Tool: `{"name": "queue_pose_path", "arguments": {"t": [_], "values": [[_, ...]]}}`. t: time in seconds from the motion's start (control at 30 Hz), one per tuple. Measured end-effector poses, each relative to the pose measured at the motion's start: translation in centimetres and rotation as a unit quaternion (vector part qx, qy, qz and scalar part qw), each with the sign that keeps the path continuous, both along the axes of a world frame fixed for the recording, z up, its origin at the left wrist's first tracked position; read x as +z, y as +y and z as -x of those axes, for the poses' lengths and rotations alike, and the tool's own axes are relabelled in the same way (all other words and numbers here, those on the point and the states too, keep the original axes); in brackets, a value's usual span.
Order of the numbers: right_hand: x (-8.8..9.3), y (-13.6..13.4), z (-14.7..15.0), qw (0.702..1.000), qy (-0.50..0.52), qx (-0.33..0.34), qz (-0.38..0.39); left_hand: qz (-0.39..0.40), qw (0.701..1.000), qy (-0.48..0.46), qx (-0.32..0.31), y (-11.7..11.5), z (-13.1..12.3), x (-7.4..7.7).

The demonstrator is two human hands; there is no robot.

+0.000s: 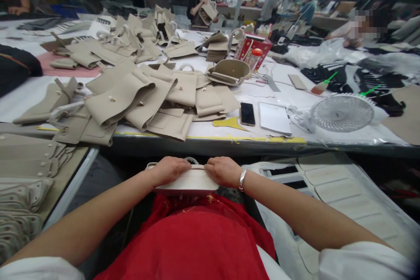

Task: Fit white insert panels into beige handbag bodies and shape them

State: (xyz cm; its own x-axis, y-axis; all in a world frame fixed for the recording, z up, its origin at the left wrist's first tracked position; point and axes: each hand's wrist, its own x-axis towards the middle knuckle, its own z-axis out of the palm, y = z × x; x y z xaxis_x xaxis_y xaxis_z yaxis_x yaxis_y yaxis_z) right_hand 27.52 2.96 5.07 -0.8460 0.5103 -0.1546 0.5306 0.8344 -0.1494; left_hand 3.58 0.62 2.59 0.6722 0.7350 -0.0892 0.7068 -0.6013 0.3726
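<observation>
The left grip (168, 171) and right grip (223, 172) are clasping, curled closed, the top edge of a cream leather handbag body (185, 182) sitting directly beneath both grips against a red garment (183, 236), and it is appearing light, fairly stiff, and best held along that rim.

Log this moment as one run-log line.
left hand: on cream leather handbag | right hand: on same handbag | silver bangle on right wrist

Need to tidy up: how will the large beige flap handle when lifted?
The beige flap is probably fairly stiff, since it holds its fold. Being a thin panel, it likely feels light, and may slip off the loose pieces beneath.
</observation>
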Motion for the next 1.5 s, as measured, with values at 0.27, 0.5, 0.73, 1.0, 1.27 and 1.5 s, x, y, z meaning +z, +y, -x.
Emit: {"name": "queue_pose_path", "arguments": {"t": [0.27,0.5,0.73,1.0,1.27,1.5], "values": [[-0.4,4.8,2.3,0.961,0.034,-0.080,0.261,-0.032,0.998,0.037,-0.030,0.0,0.3,0.1],[-2.1,6.8,4.8,0.891,0.027,-0.075,0.448,-0.053,0.995,0.047,-0.073,0.3,1.3,0.1],[-3.3,7.8,9.2,0.867,0.026,-0.027,0.497,-0.007,0.994,0.032,-0.101,0.9,6.3,0.0],[-4.3,8.4,15.1,0.845,0.004,0.035,0.534,-0.019,0.996,-0.002,-0.082,0.0,11.3,-0.7],[-3.7,7.5,17.0,0.883,0.010,0.016,0.468,-0.092,0.989,0.108,-0.046,-2.4,11.4,0.2],[0.2,2.4,8.5,0.960,0.143,-0.110,0.214,-0.132,0.989,0.053,0.041,-4.7,8.4,0.5]]}}
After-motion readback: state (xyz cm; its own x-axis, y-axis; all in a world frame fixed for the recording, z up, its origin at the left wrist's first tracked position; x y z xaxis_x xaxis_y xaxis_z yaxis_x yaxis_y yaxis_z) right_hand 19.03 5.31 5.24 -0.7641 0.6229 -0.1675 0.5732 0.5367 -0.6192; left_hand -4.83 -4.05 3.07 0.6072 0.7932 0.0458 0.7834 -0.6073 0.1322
